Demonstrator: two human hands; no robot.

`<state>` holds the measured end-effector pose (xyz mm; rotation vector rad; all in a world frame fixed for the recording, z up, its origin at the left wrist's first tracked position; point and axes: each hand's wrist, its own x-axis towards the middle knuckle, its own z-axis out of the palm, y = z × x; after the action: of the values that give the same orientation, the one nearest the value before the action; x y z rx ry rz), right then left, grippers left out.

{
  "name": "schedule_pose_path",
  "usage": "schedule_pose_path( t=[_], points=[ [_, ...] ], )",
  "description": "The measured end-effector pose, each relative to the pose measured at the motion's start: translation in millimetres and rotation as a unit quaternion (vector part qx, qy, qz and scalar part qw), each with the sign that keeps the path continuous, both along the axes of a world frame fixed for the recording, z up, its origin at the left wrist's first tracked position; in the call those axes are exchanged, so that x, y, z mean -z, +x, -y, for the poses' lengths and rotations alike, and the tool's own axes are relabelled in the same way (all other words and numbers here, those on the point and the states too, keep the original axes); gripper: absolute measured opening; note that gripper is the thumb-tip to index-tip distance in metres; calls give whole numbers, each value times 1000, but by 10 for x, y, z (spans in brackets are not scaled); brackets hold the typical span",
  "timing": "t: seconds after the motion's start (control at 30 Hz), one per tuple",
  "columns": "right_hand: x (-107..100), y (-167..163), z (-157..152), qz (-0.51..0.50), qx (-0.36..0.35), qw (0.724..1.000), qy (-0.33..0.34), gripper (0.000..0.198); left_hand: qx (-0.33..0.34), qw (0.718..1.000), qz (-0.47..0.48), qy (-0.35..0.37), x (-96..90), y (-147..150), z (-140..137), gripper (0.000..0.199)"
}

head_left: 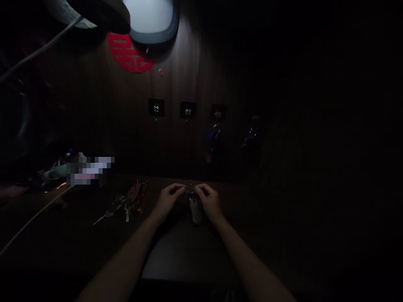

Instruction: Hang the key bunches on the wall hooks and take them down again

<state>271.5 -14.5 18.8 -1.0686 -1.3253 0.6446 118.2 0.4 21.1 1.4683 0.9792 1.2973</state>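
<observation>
Both my hands meet over the dark wooden surface, fingertips pinched around the top of what looks like a keychain. Its pale, oblong fob (195,212) hangs below, with a small metallic glint above it. My left hand (170,199) pinches from the left side, thumb against forefinger. From the right, my right hand (208,200) grips beside the fob's top. Dim light hides the exact small part between the fingers. A bunch of keys (118,204) with a brown and orange braided piece (137,195) lies left of my left hand.
A lit lamp (153,16) hangs above, near a red paper-cut decoration (135,58) on the wooden back panel. Several dark wall hooks (188,110) run across it, with dark items hanging at the right. A white cable (37,216) and blurred clutter occupy the left.
</observation>
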Motion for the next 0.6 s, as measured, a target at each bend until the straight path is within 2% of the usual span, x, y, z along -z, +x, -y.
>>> schedule_pose_path(
  t=[0.2, 0.43, 0.6],
  points=[
    [-22, 126, -73, -83, 27, 996, -1, 24, -26, 999, -27, -5, 6, -6, -13, 33],
    [-86, 264, -103, -133, 57, 989, 17, 26, -65, 991, -116, 34, 151, -35, -122, 33],
    [-218, 436, -138, -164, 85, 982, 41, 26, -32, 976, -202, 73, 235, -48, -144, 32]
  ],
)
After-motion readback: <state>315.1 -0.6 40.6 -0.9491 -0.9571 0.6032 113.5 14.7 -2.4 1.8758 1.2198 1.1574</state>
